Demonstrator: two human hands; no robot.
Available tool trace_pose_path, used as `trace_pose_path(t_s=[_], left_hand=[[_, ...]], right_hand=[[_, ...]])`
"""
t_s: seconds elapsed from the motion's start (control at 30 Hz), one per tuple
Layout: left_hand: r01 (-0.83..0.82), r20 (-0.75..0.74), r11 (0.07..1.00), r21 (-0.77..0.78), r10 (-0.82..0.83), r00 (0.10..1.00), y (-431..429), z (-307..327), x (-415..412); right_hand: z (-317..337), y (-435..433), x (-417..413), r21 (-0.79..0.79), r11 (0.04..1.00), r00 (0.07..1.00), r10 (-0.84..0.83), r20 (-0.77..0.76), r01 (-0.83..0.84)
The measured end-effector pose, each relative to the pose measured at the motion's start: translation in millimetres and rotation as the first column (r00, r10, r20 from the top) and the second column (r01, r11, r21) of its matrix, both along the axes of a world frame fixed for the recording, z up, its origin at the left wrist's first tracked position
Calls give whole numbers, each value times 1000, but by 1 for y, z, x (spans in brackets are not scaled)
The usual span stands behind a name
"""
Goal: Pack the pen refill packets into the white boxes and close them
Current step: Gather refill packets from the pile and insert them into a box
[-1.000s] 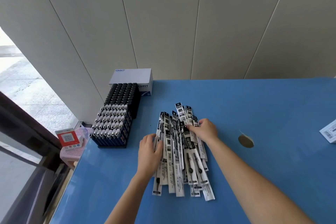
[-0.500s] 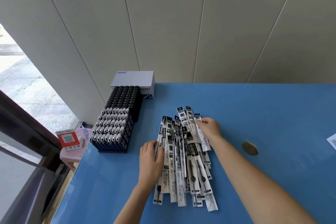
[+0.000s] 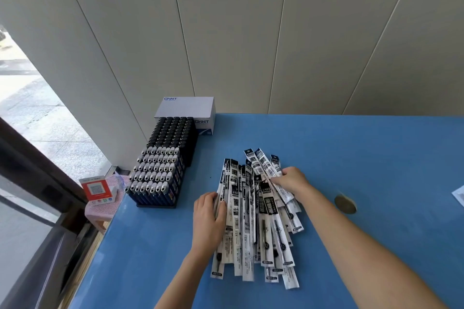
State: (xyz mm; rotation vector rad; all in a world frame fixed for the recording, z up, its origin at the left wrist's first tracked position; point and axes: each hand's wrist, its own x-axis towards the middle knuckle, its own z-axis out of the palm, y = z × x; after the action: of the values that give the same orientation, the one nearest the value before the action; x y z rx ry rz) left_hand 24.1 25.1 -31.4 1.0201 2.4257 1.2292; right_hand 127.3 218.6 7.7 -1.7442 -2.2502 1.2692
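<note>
A fanned heap of long black-and-white pen refill packets (image 3: 253,216) lies on the blue table (image 3: 364,163) in front of me. My left hand (image 3: 208,218) rests on the heap's left edge, its fingers curled over the outer packets. My right hand (image 3: 292,180) is at the heap's upper right, pinching packets near their tops. A white box (image 3: 187,109) with blue lettering stands closed at the table's back left corner. At the right edge of the view a white boxlike corner (image 3: 458,194) shows, mostly cut off.
A tray of upright lighters (image 3: 162,173), black caps behind and silver caps in front, stands left of the heap. A round brown disc (image 3: 345,204) is set in the table to the right. Off the table's left edge a stool holds a red-and-white card (image 3: 96,189). The panelled wall is close behind.
My right hand has slid from the heap's middle to its upper right edge. My left hand stays on the left edge. The view has shifted slightly.
</note>
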Motion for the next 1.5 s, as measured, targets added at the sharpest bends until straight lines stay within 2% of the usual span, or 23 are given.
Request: trace_pose_path(t_s=[0.13,0.27,0.37,0.63,0.73,0.87,0.93,1.1,1.23,1.37,1.5], left_hand=[[5,14,1000,-11,-5,1000,-1,1,1],[6,48,1000,-9,-6,999,-1,2,2],[-4,87,1000,-6,4,996,-1,4,4],[-42,90,999,-13,43,995,-1,9,8],[-71,76,994,-82,77,994,1,15,8],[-6,55,964,-265,21,998,11,21,4],[12,85,954,-299,14,996,16,24,2],[10,131,954,-301,31,991,23,26,-2],[48,275,950,-310,41,961,26,29,-10],[75,391,966,-248,29,920,24,30,-21],[74,415,980,-183,9,910,19,30,-26]], right_hand=[[1,3,13,-96,995,994,-38,-105,28],[-2,3,27,-114,990,985,-99,-144,83],[-5,0,37,-258,955,933,-220,-287,146],[-8,-16,62,-375,915,867,-303,-395,148],[-9,-20,69,-365,918,868,-304,-393,156],[-10,-31,74,-293,933,853,-319,-413,207],[-10,-39,76,-282,938,852,-311,-421,203],[-6,-55,77,-277,943,842,-297,-450,184],[-4,-60,80,-265,946,837,-294,-461,187],[-6,-62,82,-261,942,842,-311,-442,211],[-4,-66,83,-287,935,833,-324,-448,210]])
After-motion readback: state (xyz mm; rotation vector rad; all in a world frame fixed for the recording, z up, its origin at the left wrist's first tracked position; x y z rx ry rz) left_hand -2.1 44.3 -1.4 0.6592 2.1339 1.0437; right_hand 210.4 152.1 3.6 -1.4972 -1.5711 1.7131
